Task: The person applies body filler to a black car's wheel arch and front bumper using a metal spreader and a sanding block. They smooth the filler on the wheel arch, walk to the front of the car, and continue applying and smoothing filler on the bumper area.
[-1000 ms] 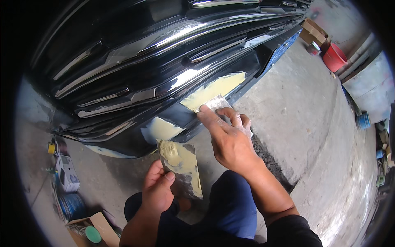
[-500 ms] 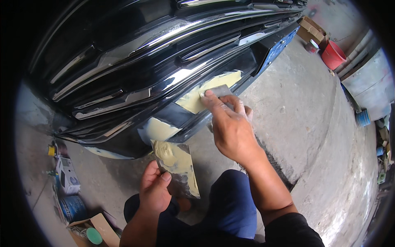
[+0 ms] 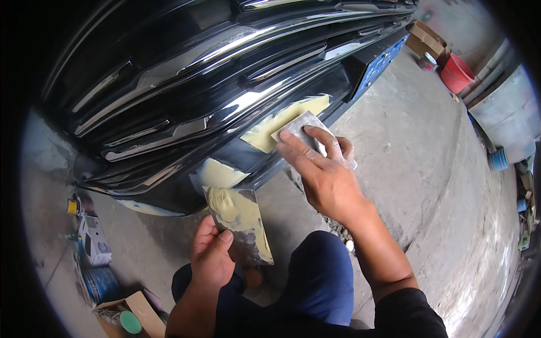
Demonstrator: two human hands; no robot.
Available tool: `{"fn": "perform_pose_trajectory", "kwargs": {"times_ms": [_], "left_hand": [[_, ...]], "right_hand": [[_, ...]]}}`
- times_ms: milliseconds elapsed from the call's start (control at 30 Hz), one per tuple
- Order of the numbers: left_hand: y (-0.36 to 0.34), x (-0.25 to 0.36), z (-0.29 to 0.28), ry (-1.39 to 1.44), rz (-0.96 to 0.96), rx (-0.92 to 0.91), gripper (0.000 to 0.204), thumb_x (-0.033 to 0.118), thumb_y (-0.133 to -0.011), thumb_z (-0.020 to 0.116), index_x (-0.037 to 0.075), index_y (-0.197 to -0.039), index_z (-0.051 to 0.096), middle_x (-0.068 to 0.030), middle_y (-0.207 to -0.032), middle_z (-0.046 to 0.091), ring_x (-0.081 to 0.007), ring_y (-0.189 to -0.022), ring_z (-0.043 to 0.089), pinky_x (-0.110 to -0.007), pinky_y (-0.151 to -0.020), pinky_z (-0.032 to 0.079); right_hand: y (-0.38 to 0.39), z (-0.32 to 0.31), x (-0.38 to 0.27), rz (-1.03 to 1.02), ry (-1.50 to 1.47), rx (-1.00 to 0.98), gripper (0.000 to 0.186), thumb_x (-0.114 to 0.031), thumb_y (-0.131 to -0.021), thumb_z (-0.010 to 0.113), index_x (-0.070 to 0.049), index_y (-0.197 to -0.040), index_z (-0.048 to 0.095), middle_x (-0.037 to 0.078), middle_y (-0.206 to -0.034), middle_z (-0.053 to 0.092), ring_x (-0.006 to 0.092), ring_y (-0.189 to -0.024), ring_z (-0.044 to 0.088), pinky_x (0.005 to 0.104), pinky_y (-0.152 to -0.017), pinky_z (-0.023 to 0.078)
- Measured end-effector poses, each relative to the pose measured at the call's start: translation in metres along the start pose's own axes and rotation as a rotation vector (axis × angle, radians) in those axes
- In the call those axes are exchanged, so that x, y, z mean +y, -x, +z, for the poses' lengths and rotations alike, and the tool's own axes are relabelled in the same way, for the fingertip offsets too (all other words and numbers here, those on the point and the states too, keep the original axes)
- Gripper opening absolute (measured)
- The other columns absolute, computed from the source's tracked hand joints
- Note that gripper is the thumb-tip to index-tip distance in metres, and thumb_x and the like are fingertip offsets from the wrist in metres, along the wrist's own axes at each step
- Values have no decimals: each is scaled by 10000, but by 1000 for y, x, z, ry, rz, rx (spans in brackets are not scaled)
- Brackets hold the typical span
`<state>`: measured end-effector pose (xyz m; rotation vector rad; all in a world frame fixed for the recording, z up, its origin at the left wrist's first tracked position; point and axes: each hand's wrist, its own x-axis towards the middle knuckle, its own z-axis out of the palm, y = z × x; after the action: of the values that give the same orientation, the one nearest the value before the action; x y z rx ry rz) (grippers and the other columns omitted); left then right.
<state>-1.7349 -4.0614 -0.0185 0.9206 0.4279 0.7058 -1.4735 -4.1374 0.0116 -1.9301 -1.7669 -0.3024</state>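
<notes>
My right hand (image 3: 329,172) grips a flat metal putty spreader (image 3: 307,127) over the lower edge of a black car bumper (image 3: 239,155). The spreader overlaps the near edge of a pale yellow filler patch (image 3: 270,128); whether its blade touches there I cannot tell. A second, smoother filler patch (image 3: 221,174) lies further left on the bumper. My left hand (image 3: 213,253) pinches a thin mixing plate (image 3: 248,242) by its left edge, fingers behind it and thumb in front. A thick lump of yellow filler (image 3: 221,201) sits at the plate's top, with smears below.
A blue licence plate (image 3: 377,66) juts from the bumper. At the back right stand a red bucket (image 3: 456,73), a small can (image 3: 428,62) and a cardboard box (image 3: 425,40). On the left are a white box (image 3: 94,239), a blue tin (image 3: 100,283) and an open carton (image 3: 147,315).
My right hand has moved slightly right and toward me, and the spreader has turned to show more of its flat face. The mixing plate has risen slightly.
</notes>
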Motion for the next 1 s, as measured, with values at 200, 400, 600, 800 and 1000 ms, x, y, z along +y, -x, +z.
{"fn": "perform_pose_trajectory", "kwargs": {"times_ms": [200,400,600,800,1000], "left_hand": [[1,2,-3,5,7,16,437,19,-984,498,-42,-1413,439,-157,-1334,597,-221,-1231,588,-394,-1093,437],[0,3,-4,9,-2,10,431,22,-986,492,-48,-1408,438,-163,-1328,598,-226,-1227,589,-398,-1091,440],[-2,6,2,15,-17,7,433,26,-988,480,-54,-1410,431,-164,-1335,593,-226,-1231,586,-398,-1090,439],[-2,7,6,4,-16,17,440,30,-986,480,-53,-1416,430,-162,-1346,585,-226,-1242,577,-393,-1096,431],[-3,3,6,-57,43,84,444,29,-983,481,-47,-1418,432,-157,-1360,574,-218,-1262,554,-392,-1111,411]], "right_hand": [[7,15,3,-165,154,35,397,-140,-881,615,-218,-1266,667,-80,-1480,545,262,-1341,457,632,-995,370],[14,25,6,-222,265,28,379,-171,-895,596,-224,-1263,667,-81,-1480,541,244,-1324,469,611,-994,375],[19,25,8,-228,262,46,330,-191,-887,609,-219,-1206,688,-76,-1464,539,234,-1329,449,637,-980,381],[9,23,6,-231,237,76,329,-171,-887,604,-204,-1203,690,-62,-1464,543,241,-1339,440,644,-978,379],[32,11,8,-97,-37,-39,412,-78,-845,659,-157,-1249,683,-24,-1460,572,276,-1333,465,593,-1032,374]]}}
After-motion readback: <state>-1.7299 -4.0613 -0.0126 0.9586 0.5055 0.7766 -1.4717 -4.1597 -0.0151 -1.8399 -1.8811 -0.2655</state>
